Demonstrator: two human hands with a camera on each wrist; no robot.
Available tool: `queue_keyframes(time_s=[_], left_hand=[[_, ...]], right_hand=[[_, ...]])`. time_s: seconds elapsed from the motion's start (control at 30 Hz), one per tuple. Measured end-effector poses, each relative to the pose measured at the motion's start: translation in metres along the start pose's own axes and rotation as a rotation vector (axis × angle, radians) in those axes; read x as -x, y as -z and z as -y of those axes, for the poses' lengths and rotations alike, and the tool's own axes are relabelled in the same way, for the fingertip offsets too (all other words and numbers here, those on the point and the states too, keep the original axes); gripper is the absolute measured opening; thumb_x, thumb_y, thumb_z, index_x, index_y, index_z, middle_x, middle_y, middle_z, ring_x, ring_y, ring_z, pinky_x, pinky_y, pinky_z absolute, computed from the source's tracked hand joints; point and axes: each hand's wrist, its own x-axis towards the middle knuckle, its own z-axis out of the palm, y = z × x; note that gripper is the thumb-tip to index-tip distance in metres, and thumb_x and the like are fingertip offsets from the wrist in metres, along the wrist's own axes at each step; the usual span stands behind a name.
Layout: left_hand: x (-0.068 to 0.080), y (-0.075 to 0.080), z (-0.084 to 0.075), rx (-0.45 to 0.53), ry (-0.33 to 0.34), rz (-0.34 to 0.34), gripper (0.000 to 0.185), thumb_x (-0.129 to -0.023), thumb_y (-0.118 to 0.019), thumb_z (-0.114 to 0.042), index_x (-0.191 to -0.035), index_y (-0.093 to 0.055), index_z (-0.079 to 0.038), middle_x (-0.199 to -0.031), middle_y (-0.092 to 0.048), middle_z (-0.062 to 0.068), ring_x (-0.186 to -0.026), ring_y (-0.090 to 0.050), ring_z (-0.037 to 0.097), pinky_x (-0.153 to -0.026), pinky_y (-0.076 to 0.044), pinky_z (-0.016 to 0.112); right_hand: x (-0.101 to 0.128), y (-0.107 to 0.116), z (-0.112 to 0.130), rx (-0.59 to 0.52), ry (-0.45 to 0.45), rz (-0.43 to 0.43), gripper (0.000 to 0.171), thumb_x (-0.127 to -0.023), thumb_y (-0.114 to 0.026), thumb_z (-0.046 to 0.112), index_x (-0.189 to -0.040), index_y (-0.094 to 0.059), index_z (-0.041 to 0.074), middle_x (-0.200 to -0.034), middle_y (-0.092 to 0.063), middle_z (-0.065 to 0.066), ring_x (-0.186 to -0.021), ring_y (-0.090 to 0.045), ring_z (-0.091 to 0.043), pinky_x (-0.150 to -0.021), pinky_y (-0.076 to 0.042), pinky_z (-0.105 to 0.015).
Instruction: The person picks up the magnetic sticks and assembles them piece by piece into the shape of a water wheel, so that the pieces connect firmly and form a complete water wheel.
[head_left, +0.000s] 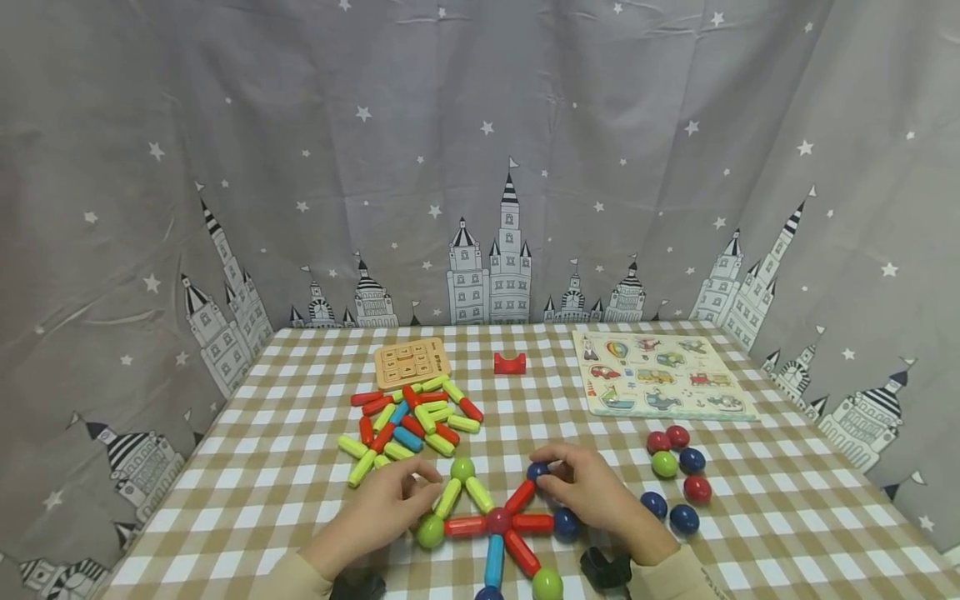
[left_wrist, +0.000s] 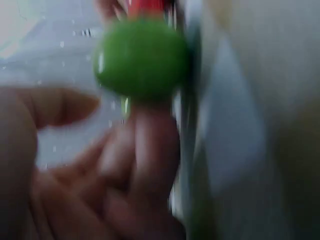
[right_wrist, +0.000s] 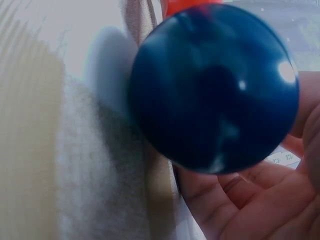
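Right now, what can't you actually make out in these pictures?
- Head view: the bottom edge cuts off the blue ball at the figure's lowest tip.
- Head view: the right hand covers whatever its palm rests on; its grip is unclear.
- Left wrist view: blurred; only a green ball and fingers show.
- Right wrist view: a dark blue ball fills the frame and hides the table.
- Head view: puzzle board pictures are too small to read.

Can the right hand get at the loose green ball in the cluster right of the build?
Probably yes. The right hand rests at the stick-and-ball build, and the green ball lies just beside it on bare checked cloth, with only red and blue balls around it and nothing between.
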Motion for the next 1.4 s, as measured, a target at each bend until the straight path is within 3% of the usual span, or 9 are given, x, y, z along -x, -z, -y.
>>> queue_keyframes(time_s=[0.17,0.23,0.43,0.6,0.87,1.03,1.13,1.27,1.4], left_hand=[[0.01,0.015,0.004,0.071,0.021,0.127,0.026,-0.097,-0.07,-0.025,-0.116,-0.063,-0.009,-0.069,-0.068,0.002,-0.059,-0.062,0.016,-0.046,-0.04,0.026],[0.011,0.019,0.004,0.054,0.043,0.09,0.023,-0.097,-0.067,-0.021,-0.114,-0.062,-0.008,-0.069,-0.069,0.002,-0.057,-0.064,0.017,-0.046,-0.042,0.027],[0.008,0.027,0.005,-0.437,0.121,-0.257,0.027,-0.085,-0.074,-0.021,-0.109,-0.063,-0.016,-0.084,-0.058,-0.002,-0.065,-0.053,0.014,-0.053,-0.042,0.03],[0.007,0.029,0.01,-0.622,0.143,-0.226,0.034,-0.081,-0.083,-0.024,-0.112,-0.069,-0.018,-0.092,-0.054,0.001,-0.071,-0.048,0.017,-0.056,-0.039,0.032],[0.005,0.027,0.017,-0.578,0.004,-0.226,0.025,-0.085,-0.083,-0.007,-0.107,-0.077,-0.017,-0.09,-0.049,-0.001,-0.076,-0.045,0.013,-0.061,-0.038,0.026],[0.004,0.026,0.013,-0.621,-0.065,-0.276,0.02,-0.085,-0.085,-0.015,-0.103,-0.077,-0.02,-0.095,-0.052,-0.001,-0.083,-0.049,0.013,-0.067,-0.043,0.028],[0.002,0.024,0.005,-0.508,-0.101,-0.262,0.02,-0.087,-0.083,-0.024,-0.104,-0.075,-0.024,-0.106,-0.06,-0.004,-0.093,-0.059,0.012,-0.077,-0.051,0.032],[-0.004,0.017,-0.007,-0.263,-0.143,-0.138,0.019,-0.092,-0.078,-0.03,-0.109,-0.074,-0.024,-0.11,-0.07,-0.007,-0.097,-0.067,0.012,-0.08,-0.056,0.033],[-0.016,0.01,-0.017,-0.208,-0.139,-0.099,0.022,-0.09,-0.08,-0.034,-0.108,-0.076,-0.022,-0.101,-0.075,-0.011,-0.096,-0.068,0.011,-0.082,-0.055,0.036]], right_hand=[[0.003,0.003,0.002,0.015,0.051,0.03,0.043,-0.096,-0.074,0.024,-0.137,-0.064,0.016,-0.124,-0.07,-0.003,-0.098,-0.068,-0.015,-0.086,-0.059,-0.037],[0.007,0.007,0.003,0.028,0.064,0.041,0.044,-0.094,-0.077,0.03,-0.135,-0.065,0.019,-0.121,-0.069,-0.003,-0.099,-0.066,-0.018,-0.083,-0.057,-0.037],[0.015,0.02,0.003,0.047,0.086,0.166,0.038,-0.083,-0.085,0.031,-0.116,-0.07,0.021,-0.113,-0.065,0.0,-0.097,-0.059,-0.02,-0.08,-0.048,-0.034],[0.014,0.019,0.001,0.061,0.123,0.252,0.031,-0.084,-0.084,0.026,-0.111,-0.07,0.023,-0.112,-0.068,0.008,-0.093,-0.062,-0.009,-0.083,-0.048,-0.027],[0.011,0.012,-0.002,0.048,0.125,0.216,0.029,-0.088,-0.082,0.025,-0.115,-0.07,0.024,-0.112,-0.068,0.008,-0.094,-0.06,-0.011,-0.082,-0.047,-0.028],[0.01,0.011,-0.002,0.043,0.13,0.191,0.033,-0.088,-0.082,0.027,-0.118,-0.07,0.025,-0.118,-0.066,0.008,-0.098,-0.056,-0.014,-0.082,-0.044,-0.029],[0.009,0.008,-0.003,0.047,0.172,0.186,0.031,-0.088,-0.082,0.026,-0.117,-0.071,0.026,-0.12,-0.065,0.01,-0.101,-0.057,-0.013,-0.085,-0.045,-0.028],[0.007,0.005,-0.005,0.038,0.188,0.194,0.028,-0.089,-0.081,0.025,-0.115,-0.072,0.03,-0.122,-0.065,0.014,-0.107,-0.058,-0.012,-0.089,-0.044,-0.029],[0.007,0.002,-0.004,0.023,0.186,0.202,0.028,-0.09,-0.08,0.024,-0.117,-0.072,0.031,-0.125,-0.064,0.013,-0.116,-0.058,-0.014,-0.097,-0.045,-0.033]])
